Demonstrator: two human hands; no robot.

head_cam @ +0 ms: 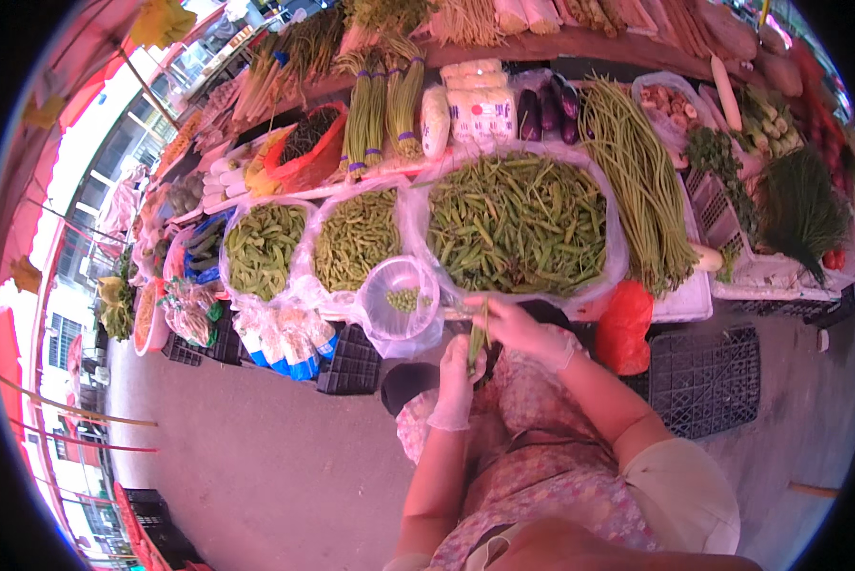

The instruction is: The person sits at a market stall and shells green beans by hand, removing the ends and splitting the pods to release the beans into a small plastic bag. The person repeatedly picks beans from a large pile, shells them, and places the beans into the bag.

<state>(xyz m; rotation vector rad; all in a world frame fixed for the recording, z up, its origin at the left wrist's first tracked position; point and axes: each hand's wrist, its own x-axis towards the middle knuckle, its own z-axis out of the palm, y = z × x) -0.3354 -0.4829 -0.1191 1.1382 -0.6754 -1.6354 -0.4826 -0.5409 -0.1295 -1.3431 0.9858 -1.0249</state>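
Both of my hands wear thin translucent gloves. My left hand (461, 367) grips the lower part of a green pea pod (479, 339), while the fingers of my right hand (507, 325) pinch its upper end. To the left of my hands, a plastic-lined bowl (371, 303) holds a small heap of shelled green peas (403, 300). Just beyond my hands lies a wide plastic-lined heap of green pods (520, 221). Two smaller heaps of pods, one mid-left (356, 239) and one further left (264, 250), lie beside it.
Long beans (631, 185), eggplants (548, 107) and bundled green stalks (364, 114) lie behind the pods. A red plastic bag (623, 328) hangs at the stall's front edge. Black plastic crates stand on the ground at right (705, 382) and left (350, 364), near bagged goods (284, 339).
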